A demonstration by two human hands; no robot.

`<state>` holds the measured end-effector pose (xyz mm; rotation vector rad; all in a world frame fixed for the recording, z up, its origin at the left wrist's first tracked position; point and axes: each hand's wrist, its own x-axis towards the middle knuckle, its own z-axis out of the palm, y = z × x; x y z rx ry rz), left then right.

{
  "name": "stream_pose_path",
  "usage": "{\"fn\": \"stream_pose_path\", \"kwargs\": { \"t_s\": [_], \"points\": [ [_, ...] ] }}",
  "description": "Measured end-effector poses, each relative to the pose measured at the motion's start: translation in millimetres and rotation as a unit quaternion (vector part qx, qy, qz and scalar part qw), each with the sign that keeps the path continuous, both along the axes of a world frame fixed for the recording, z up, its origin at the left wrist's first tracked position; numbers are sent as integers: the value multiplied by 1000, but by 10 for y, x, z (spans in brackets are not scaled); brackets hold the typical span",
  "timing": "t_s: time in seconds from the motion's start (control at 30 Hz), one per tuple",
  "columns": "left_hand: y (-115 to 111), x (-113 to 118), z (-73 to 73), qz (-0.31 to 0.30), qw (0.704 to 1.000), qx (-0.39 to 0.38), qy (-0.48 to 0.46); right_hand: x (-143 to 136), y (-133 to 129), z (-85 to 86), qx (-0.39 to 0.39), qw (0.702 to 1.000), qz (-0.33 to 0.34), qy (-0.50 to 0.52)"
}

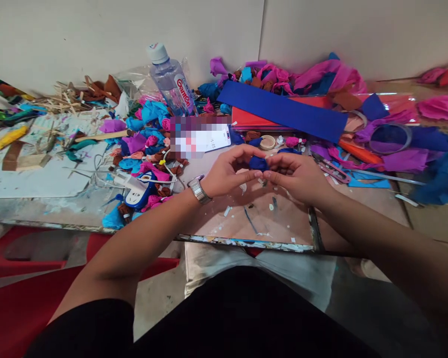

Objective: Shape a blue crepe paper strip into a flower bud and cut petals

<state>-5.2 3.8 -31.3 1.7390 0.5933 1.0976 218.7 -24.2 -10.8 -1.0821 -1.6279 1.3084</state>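
Note:
Between my two hands, just above the near part of the table, is a small crumpled piece of dark blue crepe paper [258, 163]. My left hand [233, 171], with a metal watch [199, 190] at the wrist, pinches it between thumb and fingers. My right hand [296, 175] closes on its right side, thumb and fingertips together. Behind the hands lie a phone [218, 138] with a lit screen, a small round lid [267, 142] and a long dark blue paper strip [283, 110] across red packs [254, 119].
Crumpled paper pieces [149, 114] heap up on the left around a bottle [173, 82] and a blue-and-white power strip [140, 191]. Tape roll [390, 138], pink cutter [334, 171] and purple paper [405, 161] lie right. Wooden sticks [69, 102] are piled at the back left.

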Motion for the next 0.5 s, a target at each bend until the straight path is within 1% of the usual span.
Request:
{"fn": "stream_pose_path", "kwargs": {
  "t_s": [0.1,0.2,0.37,0.5],
  "points": [
    [-22,24,-7,37,999,-15,-7,9,1,-41,64,997,-45,15],
    [-48,37,13,49,998,-23,-19,25,-11,-53,96,994,-49,-14],
    [-86,39,89,44,999,-20,-8,36,-27,-10,89,994,-50,-38],
    [-93,15,151,41,998,33,24,35,-20,-6,81,995,-56,-28]
  ]
}}
